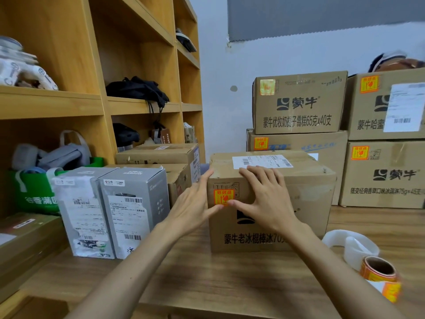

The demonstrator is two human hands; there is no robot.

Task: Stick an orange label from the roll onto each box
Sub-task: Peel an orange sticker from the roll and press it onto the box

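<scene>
Fingers spread and gripping nothing, the left hand [195,203] and right hand [264,196] steady the cardboard box [299,203] as thumbs press its orange label [223,196] flat, apparently to seat it, the roll [379,272] set aside at right.

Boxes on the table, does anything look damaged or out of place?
The shipping labels on the two grey boxes are torn and ragged. The label on the top stacked box looks pale and washed out, unlike the bright orange label on the front box.
</scene>
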